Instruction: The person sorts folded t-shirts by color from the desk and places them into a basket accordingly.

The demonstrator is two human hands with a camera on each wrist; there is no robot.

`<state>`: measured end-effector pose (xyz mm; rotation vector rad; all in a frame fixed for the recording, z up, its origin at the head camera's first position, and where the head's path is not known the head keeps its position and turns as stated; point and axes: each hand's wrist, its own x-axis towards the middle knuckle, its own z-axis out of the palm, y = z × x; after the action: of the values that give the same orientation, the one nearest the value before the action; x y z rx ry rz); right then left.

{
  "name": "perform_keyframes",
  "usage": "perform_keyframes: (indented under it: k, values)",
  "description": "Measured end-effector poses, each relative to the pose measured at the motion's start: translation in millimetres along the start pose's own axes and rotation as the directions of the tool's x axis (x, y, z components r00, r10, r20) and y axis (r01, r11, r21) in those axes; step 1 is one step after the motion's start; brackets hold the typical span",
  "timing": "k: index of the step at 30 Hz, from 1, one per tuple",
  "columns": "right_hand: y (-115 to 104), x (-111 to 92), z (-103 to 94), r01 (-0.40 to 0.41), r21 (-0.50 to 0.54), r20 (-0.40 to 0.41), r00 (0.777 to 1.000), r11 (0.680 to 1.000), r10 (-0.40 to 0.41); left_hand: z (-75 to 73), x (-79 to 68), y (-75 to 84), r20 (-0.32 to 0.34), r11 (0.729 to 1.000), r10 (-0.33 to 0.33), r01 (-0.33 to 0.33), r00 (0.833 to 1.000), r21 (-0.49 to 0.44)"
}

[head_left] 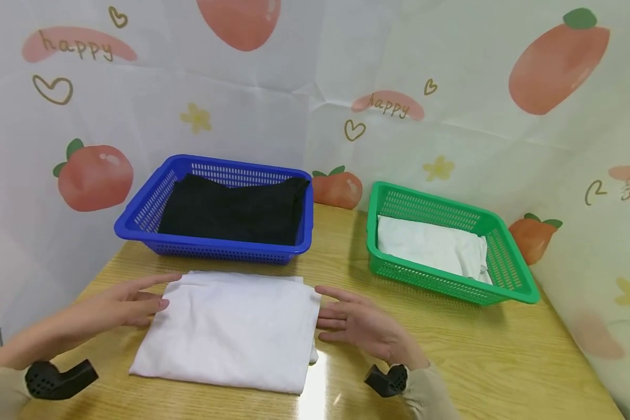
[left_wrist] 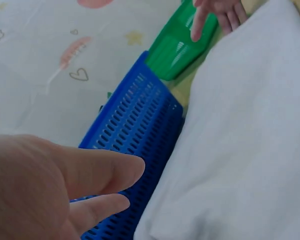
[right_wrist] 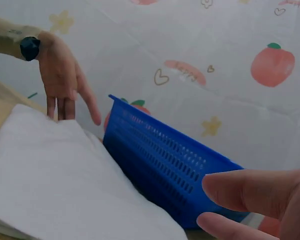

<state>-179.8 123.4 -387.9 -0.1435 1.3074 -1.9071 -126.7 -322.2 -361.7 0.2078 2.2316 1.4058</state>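
A folded white cloth [head_left: 236, 332] lies flat on the wooden table in front of the person, its far edge showing several layers. At its left edge is the left hand [head_left: 126, 303], fingers extended and fingertips right at the fabric. The right hand [head_left: 359, 324] is at the opposite edge, fingers spread and pointing toward the cloth. Neither hand grips anything. In the left wrist view, the left thumb [left_wrist: 110, 172] extends beside the cloth [left_wrist: 240, 125]; the right wrist view shows the right thumb [right_wrist: 240, 190] held straight out.
Behind the cloth stands a blue basket [head_left: 220, 248] with folded black fabric [head_left: 231, 210] inside. To the right, a green basket [head_left: 430, 274] contains folded white fabric [head_left: 425, 242]. A fruit-patterned white sheet [head_left: 273, 105] hangs behind the wooden table [head_left: 451, 361].
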Motion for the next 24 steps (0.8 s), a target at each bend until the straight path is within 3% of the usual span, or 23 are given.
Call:
perform_keyframes:
  k: [6,11,17,24]
  values:
    - [2.9,9.7,6.3,-0.004,0.011,0.048,0.999,1.0,0.003,3.0,5.2,1.6,-0.004,0.999,-0.03,0.03,1.0,-0.026]
    - [8.4,18.3,14.9,-0.001,-0.072,0.025,1.0,0.997,0.003,9.5,8.3,3.6,-0.045,0.999,-0.043,0.042,0.998,-0.012]
    - [15.0,25.7,27.1,-0.002,-0.182,-0.016,1.0,0.983,-0.001,13.8,12.9,8.3,-0.069,0.994,-0.106,0.104,0.992,-0.034]
    - [10.1,30.4,35.8,0.01,-0.265,-0.068,0.997,0.964,-0.029,11.3,13.3,10.8,-0.067,0.992,-0.084,0.089,0.994,0.084]
